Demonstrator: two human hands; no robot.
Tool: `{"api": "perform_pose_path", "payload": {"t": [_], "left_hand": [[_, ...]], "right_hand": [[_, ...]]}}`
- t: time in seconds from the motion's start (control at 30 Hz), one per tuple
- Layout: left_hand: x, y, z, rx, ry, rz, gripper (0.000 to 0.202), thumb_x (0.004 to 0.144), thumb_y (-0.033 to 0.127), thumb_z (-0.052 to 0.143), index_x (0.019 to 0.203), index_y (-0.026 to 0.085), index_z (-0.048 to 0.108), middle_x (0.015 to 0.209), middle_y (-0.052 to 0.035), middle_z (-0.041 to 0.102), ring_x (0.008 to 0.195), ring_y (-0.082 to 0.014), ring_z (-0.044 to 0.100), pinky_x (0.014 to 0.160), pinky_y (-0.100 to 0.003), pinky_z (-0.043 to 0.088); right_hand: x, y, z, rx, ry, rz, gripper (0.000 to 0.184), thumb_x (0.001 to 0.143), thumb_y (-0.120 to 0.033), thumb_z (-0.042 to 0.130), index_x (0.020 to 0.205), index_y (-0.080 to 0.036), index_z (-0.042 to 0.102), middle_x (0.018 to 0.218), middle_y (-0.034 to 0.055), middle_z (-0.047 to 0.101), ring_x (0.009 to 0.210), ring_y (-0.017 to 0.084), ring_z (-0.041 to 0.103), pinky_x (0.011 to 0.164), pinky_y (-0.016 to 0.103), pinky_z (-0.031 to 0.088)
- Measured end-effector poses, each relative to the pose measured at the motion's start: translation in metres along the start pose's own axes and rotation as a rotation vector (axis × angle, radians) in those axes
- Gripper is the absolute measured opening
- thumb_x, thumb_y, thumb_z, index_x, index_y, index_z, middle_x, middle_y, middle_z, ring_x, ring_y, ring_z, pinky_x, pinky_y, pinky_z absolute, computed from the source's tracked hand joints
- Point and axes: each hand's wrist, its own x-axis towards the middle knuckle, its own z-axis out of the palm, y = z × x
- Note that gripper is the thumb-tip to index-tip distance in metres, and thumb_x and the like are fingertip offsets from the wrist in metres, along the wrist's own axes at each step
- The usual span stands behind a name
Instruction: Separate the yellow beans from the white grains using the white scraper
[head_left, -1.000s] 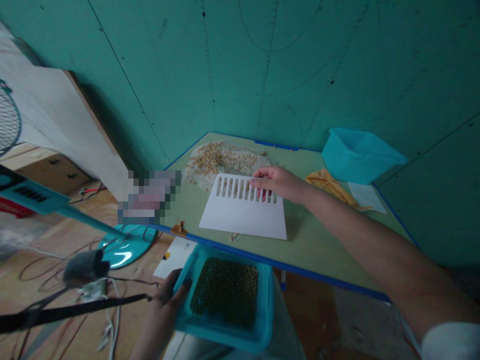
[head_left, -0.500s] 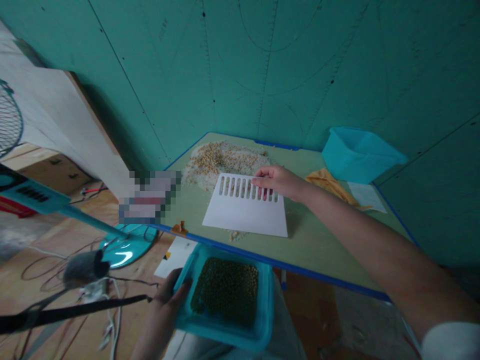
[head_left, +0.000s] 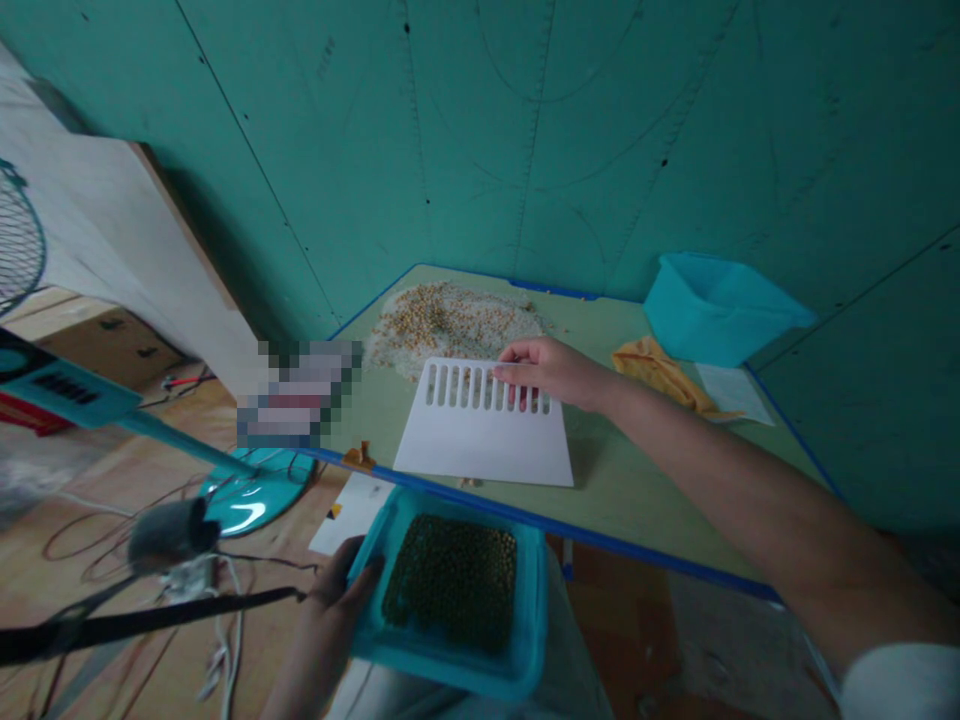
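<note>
My right hand (head_left: 551,373) is closed on the slotted top edge of a white plastic scraper (head_left: 484,443), fingers passing behind its slots. The scraper's straight lower edge is close to the table's front edge, with a few pale grains showing just past it. Below the table edge, my left hand (head_left: 343,580) grips the left rim of a blue plastic tub (head_left: 531,640). Small dark green beans (head_left: 450,580) cover the tub's bottom, with some yellowish ones at the right. Behind the scraper lies a pile of yellow beans and white grains (head_left: 450,320).
A teal bin (head_left: 720,310), an orange cloth (head_left: 660,375) and a white sheet (head_left: 735,393) are at the right of the table (head_left: 645,500). At the left stand a fan (head_left: 82,395) and a leaning board (head_left: 142,230). Cables (head_left: 225,640) lie on the floor.
My right hand has drawn the scraper toward the table's front edge and slightly left. The left hand and the tub have stayed in place.
</note>
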Motion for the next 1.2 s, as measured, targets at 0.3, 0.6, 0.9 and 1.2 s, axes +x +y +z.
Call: {"api": "perform_pose_path", "payload": {"t": [0.3,0.6,0.9,1.2], "left_hand": [[-0.001,0.002,0.002,-0.048,0.041,-0.03,0.017,0.063,0.036,0.056,0.076,0.025,0.057,0.065,0.0036,0.059,0.069,-0.0199,0.055,0.059,-0.025,0.042],[0.002,-0.006,-0.001,0.004,0.028,0.01,0.02,0.064,0.04,0.055,0.078,0.025,0.058,0.061,0.0047,0.06,0.065,-0.0184,0.054,0.057,-0.024,0.042],[0.007,-0.009,-0.003,0.012,-0.017,0.011,0.024,0.062,0.042,0.056,0.079,0.025,0.057,0.062,0.0051,0.062,0.064,-0.0178,0.056,0.055,-0.022,0.044],[0.017,-0.022,-0.006,-0.005,-0.004,-0.016,0.028,0.061,0.041,0.059,0.084,0.025,0.06,0.068,0.0037,0.065,0.071,-0.0195,0.06,0.06,-0.023,0.045]], "right_hand": [[-0.002,-0.002,0.004,-0.002,-0.016,0.002,0.013,0.079,-0.03,0.053,0.074,-0.017,0.051,0.056,-0.0029,0.057,0.046,0.007,0.054,0.042,0.017,0.039],[-0.004,-0.003,0.01,0.0,-0.048,-0.008,0.012,0.08,-0.028,0.052,0.075,-0.016,0.051,0.058,-0.0033,0.057,0.047,0.007,0.054,0.043,0.017,0.039],[-0.008,-0.016,0.007,-0.017,-0.015,-0.072,0.014,0.079,-0.029,0.052,0.075,-0.015,0.05,0.058,-0.0036,0.057,0.048,0.007,0.054,0.046,0.018,0.041],[-0.048,-0.053,-0.044,-0.294,0.192,-0.222,0.014,0.074,-0.028,0.057,0.084,-0.02,0.053,0.077,-0.002,0.063,0.067,0.012,0.06,0.058,0.024,0.047]]}}
